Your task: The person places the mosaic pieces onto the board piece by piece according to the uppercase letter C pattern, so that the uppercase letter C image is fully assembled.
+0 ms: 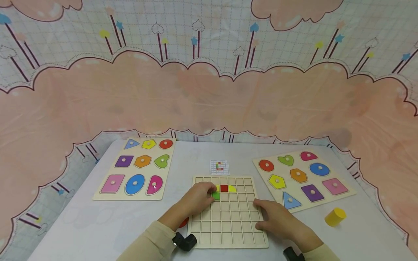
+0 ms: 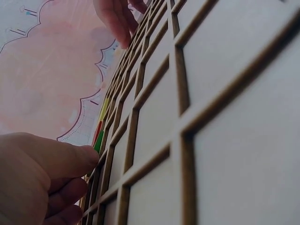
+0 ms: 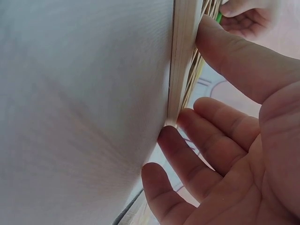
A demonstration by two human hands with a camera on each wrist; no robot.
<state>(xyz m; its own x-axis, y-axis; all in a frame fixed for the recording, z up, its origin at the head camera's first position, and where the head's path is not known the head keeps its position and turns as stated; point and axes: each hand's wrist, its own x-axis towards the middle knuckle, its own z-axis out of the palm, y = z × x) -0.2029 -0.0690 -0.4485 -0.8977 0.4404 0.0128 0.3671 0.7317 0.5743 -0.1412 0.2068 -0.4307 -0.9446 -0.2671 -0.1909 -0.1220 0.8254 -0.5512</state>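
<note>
My left hand (image 1: 197, 197) is over the upper left of a wooden grid board (image 1: 236, 228), thumb and fingertips pinching a green square tile (image 1: 216, 196) at its cell. In the left wrist view the thumb tip meets the green tile (image 2: 99, 140). In the row above lie a red tile (image 1: 224, 188) and a yellow tile with a cut corner (image 1: 232, 188); another yellow tile (image 1: 217, 188) is partly hidden by the fingers. Along the board's right edge rests my right hand (image 1: 282, 219), thumb and fingertips touching the rim, fingers spread and only slightly bent.
Behind the board lies a small pattern card (image 1: 220, 167). Shape puzzle boards with knobbed pieces lie at left (image 1: 121, 195) and right (image 1: 261, 174). A yellow cylinder (image 1: 335, 216) is at the right. Beside the left forearm a red piece (image 1: 184, 222) partly shows.
</note>
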